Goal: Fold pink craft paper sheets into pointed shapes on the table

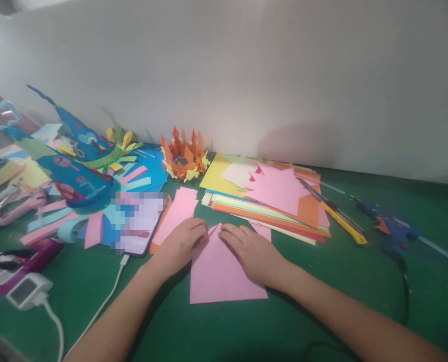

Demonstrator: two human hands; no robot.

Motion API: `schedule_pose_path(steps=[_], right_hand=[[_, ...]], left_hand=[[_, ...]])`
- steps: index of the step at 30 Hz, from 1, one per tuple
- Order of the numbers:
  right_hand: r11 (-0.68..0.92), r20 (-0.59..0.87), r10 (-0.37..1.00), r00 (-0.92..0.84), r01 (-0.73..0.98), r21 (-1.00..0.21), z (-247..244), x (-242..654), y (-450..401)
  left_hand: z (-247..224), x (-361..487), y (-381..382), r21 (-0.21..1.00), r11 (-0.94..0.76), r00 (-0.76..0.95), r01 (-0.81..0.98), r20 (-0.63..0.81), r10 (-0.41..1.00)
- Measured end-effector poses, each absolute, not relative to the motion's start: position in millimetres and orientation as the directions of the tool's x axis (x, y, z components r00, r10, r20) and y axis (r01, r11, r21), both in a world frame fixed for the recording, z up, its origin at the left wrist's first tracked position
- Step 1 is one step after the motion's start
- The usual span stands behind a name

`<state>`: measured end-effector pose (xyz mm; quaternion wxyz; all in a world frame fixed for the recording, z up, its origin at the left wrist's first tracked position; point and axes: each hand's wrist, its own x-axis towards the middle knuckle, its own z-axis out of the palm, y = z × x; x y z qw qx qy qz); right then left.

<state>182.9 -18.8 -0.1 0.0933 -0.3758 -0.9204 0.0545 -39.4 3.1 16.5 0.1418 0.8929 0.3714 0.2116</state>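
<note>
A sheet of pink paper (226, 276) lies on the green table in front of me, its top part folded to a point between my hands. My left hand (184, 244) is closed at the upper left of the sheet, with bent fingers and the thumb against the paper's edge. From the right, my right hand (252, 251) covers the other upper edge, its fingers curled together onto the fold near the tip. Both thumbs are mostly hidden. Just beyond my left hand lie pink paper pieces (178, 208).
A stack of coloured paper (276, 221) lies behind my hands, with a yellow utility knife (342, 221) on its right side. Further right is a blue glue gun (395, 231). An orange paper crown (184, 161), decorated blue cone hats (80, 181) and a cabled phone (143, 226) stand left.
</note>
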Motion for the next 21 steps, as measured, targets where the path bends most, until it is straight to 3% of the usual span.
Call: schedule_pose_path(steps=[5,13,21], right_hand=[[0.673,0.103,0.737,-0.668,0.709,-0.213,0,182,-19],[0.644,-0.028,0.753,-0.658,0.744,-0.177,5,179,-17],[0.665,0.035,0.743,-0.668,0.731,-0.154,3,178,-16]], left_hand=[[17,-41,3,0.389,-0.717,0.674,0.578,0.269,0.689],[15,-46,7,0.401,-0.739,0.696,0.542,0.278,0.662],[19,-52,11,0.393,-0.756,0.742,0.524,0.225,0.631]])
